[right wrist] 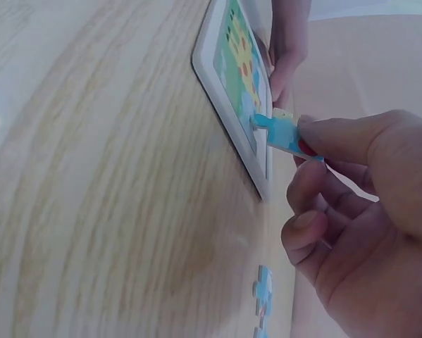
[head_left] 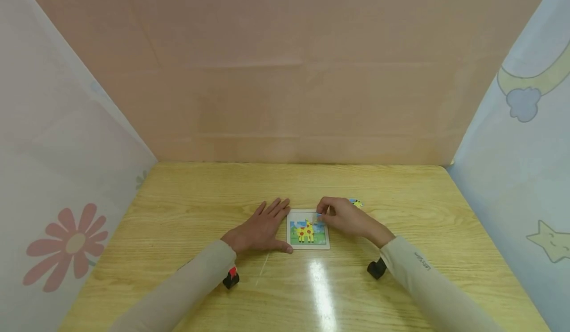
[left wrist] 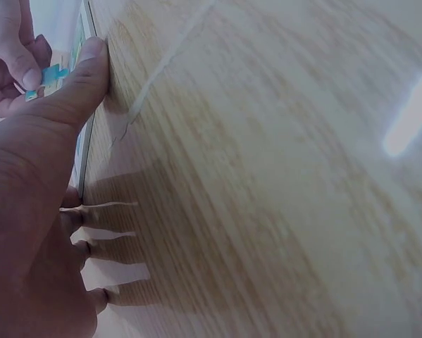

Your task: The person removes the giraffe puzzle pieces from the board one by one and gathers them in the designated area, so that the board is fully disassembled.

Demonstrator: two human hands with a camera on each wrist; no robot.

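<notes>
A small jigsaw puzzle tray with a pale rim lies on the table, its giraffe picture partly filled in, with a bare strip along the top. My left hand is flat with fingers spread at the tray's left side, the thumb against its lower left corner. Over the tray's upper right corner, my right hand pinches a blue puzzle piece between thumb and index finger. The piece is tilted, and its knob points toward the picture. In the right wrist view the other fingers curl below it.
Loose puzzle pieces lie on the table just beyond the right hand, partly covered by it. The wooden table meets a brown backdrop at the rear, with patterned sheets on both sides. Dark wrist-worn devices hang under each sleeve.
</notes>
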